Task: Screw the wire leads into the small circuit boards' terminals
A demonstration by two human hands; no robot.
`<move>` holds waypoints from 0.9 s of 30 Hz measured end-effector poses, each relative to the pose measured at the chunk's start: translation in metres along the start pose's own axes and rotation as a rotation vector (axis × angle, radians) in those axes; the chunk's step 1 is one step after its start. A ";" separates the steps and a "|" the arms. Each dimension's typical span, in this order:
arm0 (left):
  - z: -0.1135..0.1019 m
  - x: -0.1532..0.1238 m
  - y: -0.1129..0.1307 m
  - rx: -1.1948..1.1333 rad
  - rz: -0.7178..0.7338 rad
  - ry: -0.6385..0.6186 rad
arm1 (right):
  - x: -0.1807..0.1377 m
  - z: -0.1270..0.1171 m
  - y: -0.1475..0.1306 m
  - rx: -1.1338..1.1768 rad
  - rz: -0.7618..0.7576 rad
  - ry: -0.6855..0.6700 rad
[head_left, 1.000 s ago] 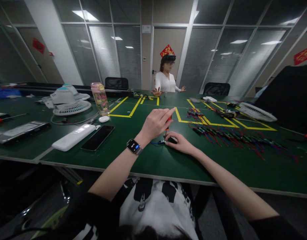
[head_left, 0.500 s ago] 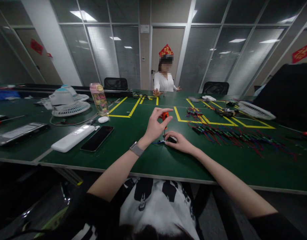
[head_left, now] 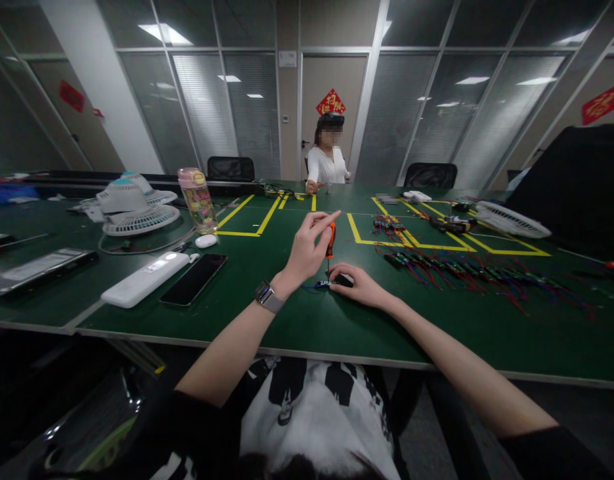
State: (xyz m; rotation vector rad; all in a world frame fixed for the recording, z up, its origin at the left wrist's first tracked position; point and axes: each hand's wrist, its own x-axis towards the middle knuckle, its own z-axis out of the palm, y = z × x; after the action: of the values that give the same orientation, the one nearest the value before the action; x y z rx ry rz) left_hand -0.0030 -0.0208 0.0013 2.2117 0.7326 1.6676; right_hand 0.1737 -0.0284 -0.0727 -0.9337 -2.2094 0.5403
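My left hand (head_left: pixel 307 250) grips the orange handle of a small screwdriver (head_left: pixel 330 241), held upright with its tip down on a small black part (head_left: pixel 341 281); the forefinger points forward. My right hand (head_left: pixel 361 285) lies on the green table (head_left: pixel 307 320) with its fingers pressed round that black part, which has thin blue wires at its left side. A watch sits on my left wrist.
Several wired parts with red and blue leads (head_left: pixel 467 270) lie to the right. To the left are a black phone (head_left: pixel 193 279), a white power bank (head_left: pixel 145 279), a bottle (head_left: pixel 198 199) and a fan (head_left: pixel 137 208). Another person (head_left: pixel 328 163) sits at the far side.
My left hand has turned on the screwdriver handle, fingers shifting from curled over it to a pinch with the forefinger out. The right hand stays on the part. The far person's hands drew in.
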 end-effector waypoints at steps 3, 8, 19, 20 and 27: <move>0.001 0.002 -0.002 -0.185 -0.090 -0.088 | 0.000 0.000 0.000 0.000 -0.002 -0.004; 0.001 0.002 -0.004 -0.079 -0.092 0.033 | 0.000 0.001 0.002 -0.008 0.002 0.003; 0.001 0.003 -0.004 -0.116 -0.103 0.026 | 0.000 0.002 0.004 -0.008 -0.001 0.012; 0.000 0.003 -0.003 -0.095 -0.089 0.035 | 0.000 0.002 0.004 -0.008 0.003 0.011; 0.000 0.003 -0.001 -0.370 -0.164 -0.133 | -0.001 0.001 0.001 -0.004 -0.002 0.005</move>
State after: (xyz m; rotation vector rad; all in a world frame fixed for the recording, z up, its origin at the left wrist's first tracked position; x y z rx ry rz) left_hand -0.0022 -0.0184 0.0033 1.9255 0.5073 1.4274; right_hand 0.1736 -0.0282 -0.0745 -0.9334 -2.2081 0.5321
